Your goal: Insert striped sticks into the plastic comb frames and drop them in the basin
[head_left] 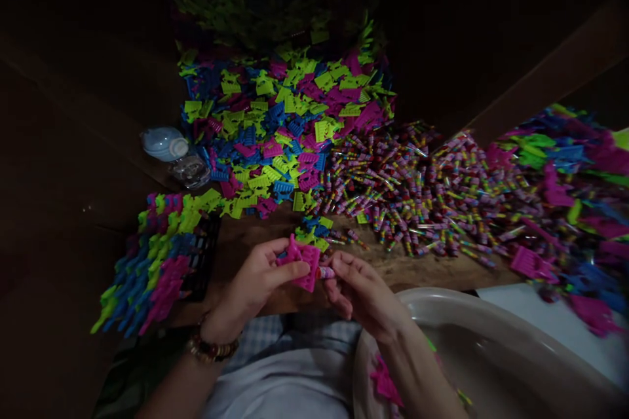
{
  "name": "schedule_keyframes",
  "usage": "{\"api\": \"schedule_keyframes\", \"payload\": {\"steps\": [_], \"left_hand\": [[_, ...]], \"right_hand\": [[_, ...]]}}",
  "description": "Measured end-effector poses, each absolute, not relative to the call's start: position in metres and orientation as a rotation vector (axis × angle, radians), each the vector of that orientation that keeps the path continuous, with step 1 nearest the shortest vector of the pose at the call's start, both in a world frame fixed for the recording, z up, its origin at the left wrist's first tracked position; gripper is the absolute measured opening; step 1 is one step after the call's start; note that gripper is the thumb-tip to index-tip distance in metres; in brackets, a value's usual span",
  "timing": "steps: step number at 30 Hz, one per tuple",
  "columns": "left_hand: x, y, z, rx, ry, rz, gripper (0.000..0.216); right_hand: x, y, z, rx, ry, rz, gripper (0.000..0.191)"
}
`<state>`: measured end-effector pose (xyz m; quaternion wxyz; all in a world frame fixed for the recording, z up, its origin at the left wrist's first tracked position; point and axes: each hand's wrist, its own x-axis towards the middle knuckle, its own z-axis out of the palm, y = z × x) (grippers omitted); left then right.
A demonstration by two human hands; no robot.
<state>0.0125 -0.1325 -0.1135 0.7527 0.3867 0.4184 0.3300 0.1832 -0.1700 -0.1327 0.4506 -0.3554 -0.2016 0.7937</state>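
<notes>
While the left hand (pixel 260 278) grips a flat, bright pink plastic piece (pixel 303 258) above the brown wooden surface (pixel 240 242), the fingers of the right hand (pixel 363 288) pinch a small printed tube (pixel 325 272) at the piece's edge, apparently keeping both aligned; multicoloured tubes (pixel 393 190) lie heaped nearby.
</notes>
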Motion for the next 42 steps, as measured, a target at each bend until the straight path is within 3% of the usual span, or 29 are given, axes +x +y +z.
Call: {"api": "schedule_keyframes", "payload": {"steps": [11,17,20,24,28,34,42], "left_hand": [[0.014,-0.148,-0.128,1.387,1.365,0.723,0.022],[-0.005,-0.090,-0.167,2.037,1.684,0.867,0.041],[-0.019,-0.061,-0.179,2.333,1.789,0.618,0.044],[-0.030,-0.048,-0.184,2.492,1.690,0.435,0.038],[-0.027,-0.047,-0.183,2.468,1.635,0.551,0.031],[-0.013,-0.025,-0.183,2.051,2.067,0.835,0.048],[0.003,-0.033,-0.174,1.829,1.769,1.059,0.022]], "right_hand": [[0.175,-0.175,-0.146,-1.190,-0.891,1.593,0.032],[0.200,-0.154,-0.162,-2.022,-1.513,0.763,0.036],[0.220,-0.147,-0.166,-2.397,-1.682,0.466,0.040],[0.237,-0.141,-0.173,-2.342,-1.860,0.106,0.024],[0.241,-0.141,-0.182,-2.218,-1.902,0.093,0.019],[0.242,-0.146,-0.193,-2.085,-1.824,0.134,0.021],[0.232,-0.145,-0.164,-1.658,-1.608,0.450,0.026]]}}
